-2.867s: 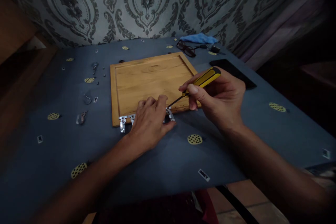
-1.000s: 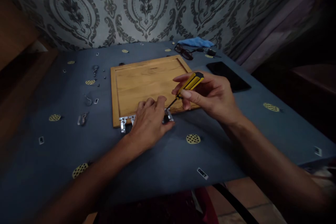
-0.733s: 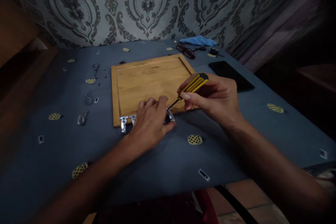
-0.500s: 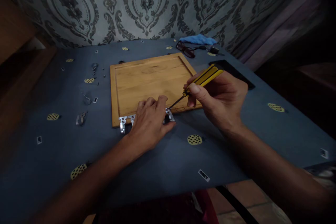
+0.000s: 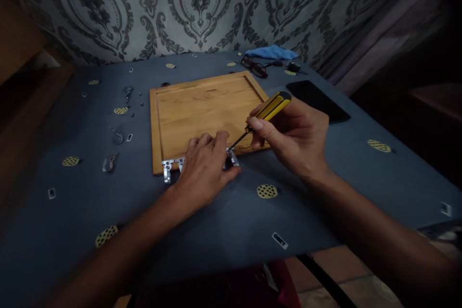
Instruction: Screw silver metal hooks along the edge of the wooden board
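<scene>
Fingers and thumb of the right hand [image 5: 298, 134] pinch a screwdriver [image 5: 272, 108] with a yellow and black handle, its shaft slanting down to the left. The tip meets a metal hinge [image 5: 233, 158] at the near edge of a wooden panel [image 5: 209, 106]; whether it sits in a screw is too small to tell. The left hand [image 5: 204, 166] lies over that near edge, its fingers bent and its thumb stretched to the right, beside the hinge. The palm hides what lies beneath, so whether those fingers grip anything cannot be told. Left of this hand, a second hinge [image 5: 167, 171] overhangs the panel's near edge, and part of another metal piece [image 5: 181, 162] shows next to the knuckles.

The panel lies flat on a blue-covered counter [image 5: 224, 236]. To its left rest a loose metal fitting [image 5: 110, 162], a thin curved piece [image 5: 117, 135] and some small bits of hardware [image 5: 128, 92]. On the far right are eyeglasses [image 5: 254, 66], with a blue cloth [image 5: 272, 52] behind them. A flat black object [image 5: 319, 100] lies right of the panel, partly behind the right hand.
</scene>
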The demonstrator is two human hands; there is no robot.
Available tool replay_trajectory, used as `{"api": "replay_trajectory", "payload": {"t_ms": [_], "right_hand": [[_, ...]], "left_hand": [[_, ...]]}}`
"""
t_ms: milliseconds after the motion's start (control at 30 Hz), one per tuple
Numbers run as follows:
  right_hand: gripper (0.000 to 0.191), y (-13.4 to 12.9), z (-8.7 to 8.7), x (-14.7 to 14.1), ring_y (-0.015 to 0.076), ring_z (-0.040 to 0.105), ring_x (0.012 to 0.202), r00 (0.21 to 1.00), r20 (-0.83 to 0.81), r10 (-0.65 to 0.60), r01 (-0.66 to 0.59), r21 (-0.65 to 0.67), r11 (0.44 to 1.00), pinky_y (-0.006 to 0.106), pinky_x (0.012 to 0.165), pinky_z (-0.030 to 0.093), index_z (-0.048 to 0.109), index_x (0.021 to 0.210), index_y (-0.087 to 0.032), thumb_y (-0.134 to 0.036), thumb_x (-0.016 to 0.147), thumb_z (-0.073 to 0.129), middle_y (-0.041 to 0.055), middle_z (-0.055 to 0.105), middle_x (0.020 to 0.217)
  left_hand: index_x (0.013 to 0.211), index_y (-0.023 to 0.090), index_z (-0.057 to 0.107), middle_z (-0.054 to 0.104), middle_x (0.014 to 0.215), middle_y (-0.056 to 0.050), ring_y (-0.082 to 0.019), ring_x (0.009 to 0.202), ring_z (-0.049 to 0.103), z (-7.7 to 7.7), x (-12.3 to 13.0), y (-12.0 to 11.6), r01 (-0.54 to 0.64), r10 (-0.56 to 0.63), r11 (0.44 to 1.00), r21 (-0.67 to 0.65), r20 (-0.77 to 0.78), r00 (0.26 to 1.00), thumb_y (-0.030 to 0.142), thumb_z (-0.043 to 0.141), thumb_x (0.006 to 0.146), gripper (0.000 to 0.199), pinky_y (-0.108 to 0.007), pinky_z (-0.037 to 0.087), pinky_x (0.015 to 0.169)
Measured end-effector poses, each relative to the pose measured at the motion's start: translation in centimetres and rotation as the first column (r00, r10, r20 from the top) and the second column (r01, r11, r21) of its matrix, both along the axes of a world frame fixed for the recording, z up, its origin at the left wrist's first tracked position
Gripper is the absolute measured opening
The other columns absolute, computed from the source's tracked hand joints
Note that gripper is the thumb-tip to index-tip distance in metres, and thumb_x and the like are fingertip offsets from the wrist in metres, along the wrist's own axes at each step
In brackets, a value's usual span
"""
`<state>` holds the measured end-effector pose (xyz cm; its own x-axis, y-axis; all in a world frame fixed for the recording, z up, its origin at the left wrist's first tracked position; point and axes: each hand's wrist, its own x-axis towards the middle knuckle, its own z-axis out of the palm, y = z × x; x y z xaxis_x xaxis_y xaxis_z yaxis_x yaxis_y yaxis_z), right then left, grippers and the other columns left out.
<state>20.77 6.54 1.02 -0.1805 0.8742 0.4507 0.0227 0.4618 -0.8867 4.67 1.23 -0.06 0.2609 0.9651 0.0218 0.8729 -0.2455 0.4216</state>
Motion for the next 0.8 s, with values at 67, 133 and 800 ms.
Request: {"api": "replay_trajectory", "payload": {"t_ms": [67, 133, 800], "right_hand": [[0.032, 0.0, -0.1, 0.0, 0.0089, 0.055, 0.046, 1.0, 0.019, 0.007, -0.007, -0.005, 1.0, 0.024, 0.041, 0.047, 0.068, 0.075, -0.023, -0.048, 0.072, 0.087, -0.0037, 0.059, 0.066], [0.031, 0.0, -0.1, 0.1, 0.0095, 0.056, 0.047, 0.999, 0.035, 0.009, -0.009, -0.01, 1.0, 0.025, 0.042, 0.047, 0.068, 0.076, -0.023, -0.047, 0.071, 0.087, -0.0035, 0.06, 0.066], [0.023, 0.4, 0.8, 0.8, 0.0074, 0.056, 0.046, 0.985, -0.023, 0.17, -0.171, -0.117, 0.978, 0.022, 0.043, 0.054, 0.074, 0.08, -0.022, -0.033, 0.069, 0.091, -0.001, 0.074, 0.077]], "left_hand": [[0.121, 0.019, 0.047, 0.068, 0.114, -0.008, -0.029, 0.112, 0.056, 0.1, 0.0, 0.0, -0.006, 0.006, 1.0, 0.004, 0.003, 1.0, 0.03, 0.071, 0.087, 0.043, -0.046, 0.043, 0.097], [0.12, 0.02, 0.047, 0.068, 0.113, -0.007, -0.029, 0.112, 0.056, 0.1, 0.0, 0.0, -0.007, 0.007, 1.0, 0.005, 0.008, 1.0, 0.03, 0.072, 0.087, 0.043, -0.046, 0.043, 0.097], [0.118, 0.019, 0.048, 0.067, 0.11, -0.008, -0.029, 0.109, 0.056, -0.3, -0.1, -0.1, 0.002, -0.003, 0.999, 0.032, 0.014, 1.0, 0.031, 0.073, 0.086, 0.042, -0.045, 0.044, 0.095]]}}
